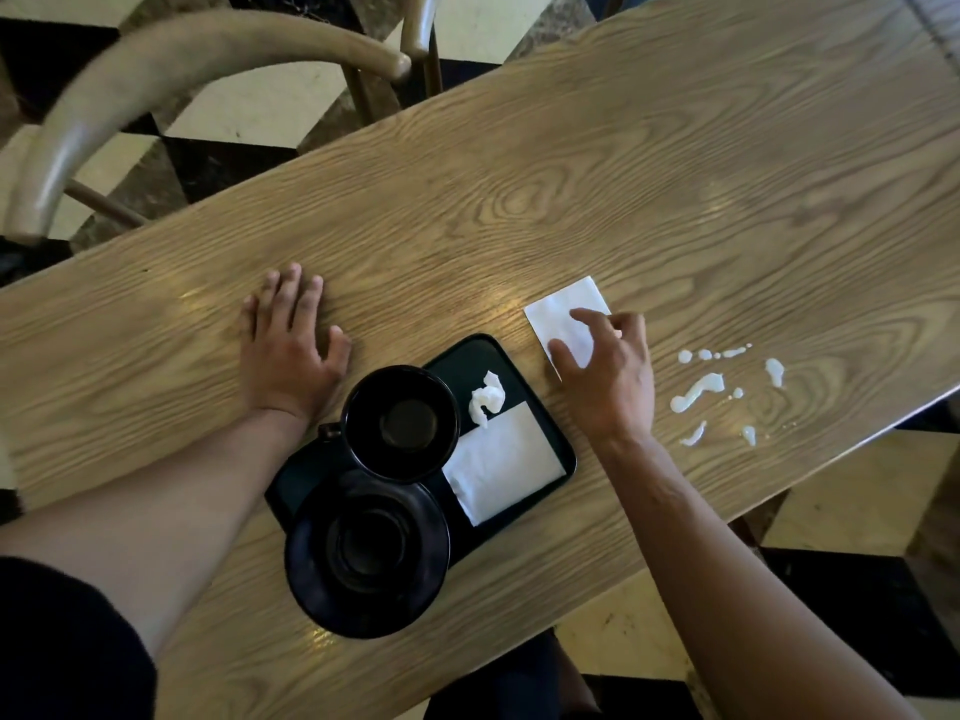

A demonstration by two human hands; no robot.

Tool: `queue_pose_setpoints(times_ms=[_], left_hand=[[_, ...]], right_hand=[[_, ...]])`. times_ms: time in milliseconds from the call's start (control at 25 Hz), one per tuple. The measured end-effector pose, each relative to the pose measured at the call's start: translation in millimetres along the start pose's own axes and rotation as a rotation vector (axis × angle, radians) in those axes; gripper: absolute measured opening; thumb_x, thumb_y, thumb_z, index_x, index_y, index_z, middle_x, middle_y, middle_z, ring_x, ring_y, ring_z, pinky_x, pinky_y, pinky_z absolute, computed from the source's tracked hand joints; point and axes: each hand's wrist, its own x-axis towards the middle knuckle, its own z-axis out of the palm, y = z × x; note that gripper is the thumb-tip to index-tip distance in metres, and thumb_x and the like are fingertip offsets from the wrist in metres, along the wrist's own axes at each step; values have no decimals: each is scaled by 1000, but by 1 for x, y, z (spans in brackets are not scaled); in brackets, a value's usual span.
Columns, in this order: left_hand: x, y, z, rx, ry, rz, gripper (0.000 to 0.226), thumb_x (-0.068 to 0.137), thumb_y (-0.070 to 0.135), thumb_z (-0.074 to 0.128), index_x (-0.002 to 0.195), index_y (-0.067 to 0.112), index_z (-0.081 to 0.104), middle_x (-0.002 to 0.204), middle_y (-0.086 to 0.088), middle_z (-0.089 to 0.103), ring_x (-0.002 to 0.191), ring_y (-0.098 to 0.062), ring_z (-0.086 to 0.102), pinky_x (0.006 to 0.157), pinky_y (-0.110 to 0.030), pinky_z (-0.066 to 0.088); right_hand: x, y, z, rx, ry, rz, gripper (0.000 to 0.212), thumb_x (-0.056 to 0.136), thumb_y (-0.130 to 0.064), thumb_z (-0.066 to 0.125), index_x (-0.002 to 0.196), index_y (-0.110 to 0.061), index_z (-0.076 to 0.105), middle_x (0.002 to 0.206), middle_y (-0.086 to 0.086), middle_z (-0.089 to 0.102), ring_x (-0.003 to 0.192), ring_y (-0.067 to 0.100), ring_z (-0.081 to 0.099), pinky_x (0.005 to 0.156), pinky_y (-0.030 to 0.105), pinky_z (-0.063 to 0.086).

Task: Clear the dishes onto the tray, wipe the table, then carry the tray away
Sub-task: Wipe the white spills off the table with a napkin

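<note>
Right hand point(608, 371) fingers point(563, 353) pinched the flat napkin point(563, 309) on the desk point(571, 148); left hand point(291, 345) lay spread flat. White spill point(696, 392) sat just right of the fingers. Risk: thin napkin smearing it, or an elbow clipping the saucer point(366, 558) overhanging the tray point(519, 366).

The desk point(519, 200) was tan with dark swirling wood grain. The tray point(563, 449), cup point(402, 423) and saucer point(366, 553) were black; the napkins point(561, 314) and spill point(698, 389) white. The floor point(249, 111) was checkered black and cream.
</note>
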Motion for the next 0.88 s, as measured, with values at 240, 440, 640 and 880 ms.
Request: queue_pose_setpoints(times_ms=[240, 440, 640, 880], left_hand=[[23, 21, -16, 174, -94, 28, 61, 88, 37, 44, 132, -4, 56, 138, -30, 53, 127, -49, 49, 111, -65, 32], [101, 93, -8, 47, -138, 448, 58, 95, 39, 42, 137, 0, 53, 138, -27, 55, 133, -45, 48, 117, -64, 28], [140, 173, 21, 38, -277, 615, 70, 96, 44, 29, 151, 3, 41, 159, -23, 38, 151, -38, 28, 124, -56, 18], [123, 251, 54, 2, -293, 728, 71, 95, 46, 35, 151, 4, 45, 161, -26, 34, 150, -44, 32, 120, -64, 23]], right_hand=[[5, 3, 1, 34, -1, -4, 30, 97, -27, 60, 126, -24, 67, 125, -5, 50, 89, 19, 64, 74, 24, 39], [11, 8, 3, 57, 51, -38, 24, 96, -21, 64, 118, -16, 73, 114, -2, 60, 89, 22, 65, 74, 26, 43], [16, 15, 2, 150, 123, -11, 14, 96, -18, 64, 105, -15, 75, 101, -1, 65, 83, 19, 65, 76, 34, 53], [-2, 59, -51, 367, 410, 151, 16, 93, -16, 70, 108, -18, 72, 92, -6, 63, 68, 3, 60, 67, 15, 48]])
